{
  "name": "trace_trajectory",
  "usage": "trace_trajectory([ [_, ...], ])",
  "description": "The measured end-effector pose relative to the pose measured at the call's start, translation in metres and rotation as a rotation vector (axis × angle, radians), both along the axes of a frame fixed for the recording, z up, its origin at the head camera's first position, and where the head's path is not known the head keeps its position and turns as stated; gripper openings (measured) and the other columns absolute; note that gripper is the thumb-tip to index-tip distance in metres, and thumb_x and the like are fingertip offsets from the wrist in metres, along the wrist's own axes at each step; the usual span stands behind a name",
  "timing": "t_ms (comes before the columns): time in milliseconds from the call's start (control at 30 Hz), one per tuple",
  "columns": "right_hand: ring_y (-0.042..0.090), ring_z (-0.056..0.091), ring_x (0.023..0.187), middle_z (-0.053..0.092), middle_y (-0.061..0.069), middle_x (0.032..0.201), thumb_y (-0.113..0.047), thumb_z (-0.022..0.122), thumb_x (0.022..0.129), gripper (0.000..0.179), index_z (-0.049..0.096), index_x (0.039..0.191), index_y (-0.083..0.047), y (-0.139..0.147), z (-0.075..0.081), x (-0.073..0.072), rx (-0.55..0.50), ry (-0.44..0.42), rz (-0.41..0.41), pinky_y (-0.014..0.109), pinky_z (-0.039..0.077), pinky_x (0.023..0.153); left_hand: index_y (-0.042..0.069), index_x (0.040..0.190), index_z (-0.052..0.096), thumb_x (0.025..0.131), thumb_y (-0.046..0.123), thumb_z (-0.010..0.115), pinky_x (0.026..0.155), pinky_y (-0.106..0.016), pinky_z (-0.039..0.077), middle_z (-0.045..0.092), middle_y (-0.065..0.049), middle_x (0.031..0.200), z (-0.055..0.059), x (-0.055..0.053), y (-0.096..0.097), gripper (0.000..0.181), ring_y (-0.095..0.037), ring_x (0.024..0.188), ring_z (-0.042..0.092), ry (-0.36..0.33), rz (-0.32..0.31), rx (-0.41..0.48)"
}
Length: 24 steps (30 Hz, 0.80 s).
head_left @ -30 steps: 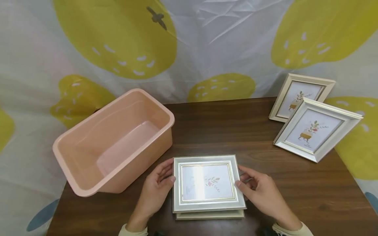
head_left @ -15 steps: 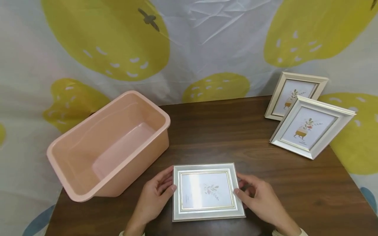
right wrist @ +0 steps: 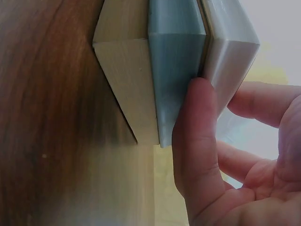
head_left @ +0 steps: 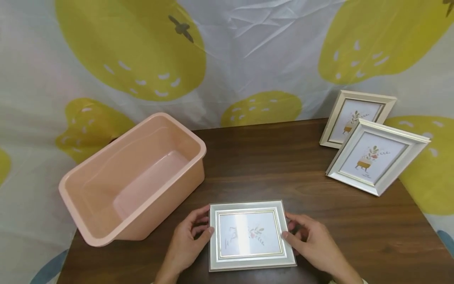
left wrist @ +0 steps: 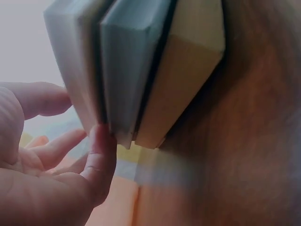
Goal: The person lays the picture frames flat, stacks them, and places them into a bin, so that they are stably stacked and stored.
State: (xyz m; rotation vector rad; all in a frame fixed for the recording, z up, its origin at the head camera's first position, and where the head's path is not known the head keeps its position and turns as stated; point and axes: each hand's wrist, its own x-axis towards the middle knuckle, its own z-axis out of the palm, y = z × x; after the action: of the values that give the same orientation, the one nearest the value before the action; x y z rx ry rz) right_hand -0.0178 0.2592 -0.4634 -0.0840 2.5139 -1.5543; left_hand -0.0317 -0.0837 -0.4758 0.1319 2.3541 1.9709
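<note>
On the near part of the desk [head_left: 266,161], three picture frames are stacked flat. The silver-white top frame [head_left: 252,235] is gripped at its two short sides: its left edge is pinched between the thumb and fingers of the left hand [head_left: 186,245], and its right edge is pinched likewise by the right hand [head_left: 313,241]. A plant drawing is shown sideways behind its glass, partly crossed by a bright reflection. In the wrist views, a blue-grey middle frame [right wrist: 178,56] is seen directly beneath it, and a beige bottom frame [right wrist: 123,68] is seen lowest, next to the wood. The seam under the top frame is touched by a finger of each hand.

To the left, a pink bin [head_left: 173,197] is set at an angle. At the far right, a white frame [head_left: 376,157] is stood upright, partly overlapping a cream frame [head_left: 349,118] behind it. The background is covered by a cloth [head_left: 227,75] printed with yellow fruit [head_left: 134,51].
</note>
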Motion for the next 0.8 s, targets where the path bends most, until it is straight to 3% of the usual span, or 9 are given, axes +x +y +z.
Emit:
trace_trajectory([
  [167, 0.005, 0.062, 0.061, 0.067, 0.009, 0.104, -0.015, 0.082, 0.093, 0.056, 0.062, 0.142, 0.004, 0.002, -0.001, 0.000, 0.015, -0.016, 0.013, 0.029, 0.056, 0.050, 0.010, 0.144, 0.062, 0.092, -0.004, 0.076, 0.096, -0.024, 0.060, 0.064, -0.014, 0.143, -0.003, 0.003, 0.000, 0.056, -0.030, 0.123, 0.063, -0.049, -0.002, 0.013],
  [333, -0.002, 0.061, 0.066, 0.072, -0.002, 0.098, -0.021, 0.083, 0.093, 0.049, 0.068, 0.136, -0.004, 0.009, 0.008, -0.007, 0.185, 0.143, 0.046, 0.024, 0.050, 0.052, 0.019, 0.145, 0.062, 0.093, 0.000, 0.077, 0.096, -0.025, 0.060, 0.065, -0.006, 0.142, -0.004, 0.004, -0.002, 0.057, -0.027, 0.124, 0.064, -0.086, -0.002, -0.029],
  [467, -0.003, 0.064, 0.073, 0.075, -0.003, 0.097, -0.018, 0.082, 0.094, 0.041, 0.071, 0.131, -0.006, 0.026, 0.023, -0.025, 0.290, 0.281, 0.016, 0.022, 0.053, 0.058, 0.022, 0.145, 0.060, 0.094, 0.004, 0.078, 0.094, -0.026, 0.060, 0.064, -0.005, 0.145, -0.002, 0.002, -0.003, 0.057, -0.026, 0.123, 0.066, -0.077, -0.006, -0.075],
  [700, -0.009, 0.063, 0.081, 0.075, 0.003, 0.094, -0.011, 0.080, 0.093, 0.034, 0.073, 0.127, -0.005, 0.065, 0.058, -0.063, 0.342, 0.473, -0.067, 0.010, 0.054, 0.067, 0.016, 0.148, 0.057, 0.093, 0.005, 0.080, 0.093, -0.024, 0.061, 0.060, -0.006, 0.149, 0.004, -0.002, -0.006, 0.061, -0.029, 0.125, 0.066, -0.091, -0.006, -0.086],
  [800, -0.015, 0.060, 0.082, 0.074, -0.001, 0.094, -0.010, 0.080, 0.093, 0.035, 0.074, 0.126, -0.007, 0.079, 0.073, -0.076, 0.369, 0.531, -0.094, 0.006, 0.051, 0.067, 0.017, 0.149, 0.056, 0.093, 0.005, 0.080, 0.091, -0.024, 0.061, 0.060, -0.006, 0.149, 0.005, -0.003, -0.006, 0.062, -0.029, 0.126, 0.066, -0.096, -0.020, -0.087],
])
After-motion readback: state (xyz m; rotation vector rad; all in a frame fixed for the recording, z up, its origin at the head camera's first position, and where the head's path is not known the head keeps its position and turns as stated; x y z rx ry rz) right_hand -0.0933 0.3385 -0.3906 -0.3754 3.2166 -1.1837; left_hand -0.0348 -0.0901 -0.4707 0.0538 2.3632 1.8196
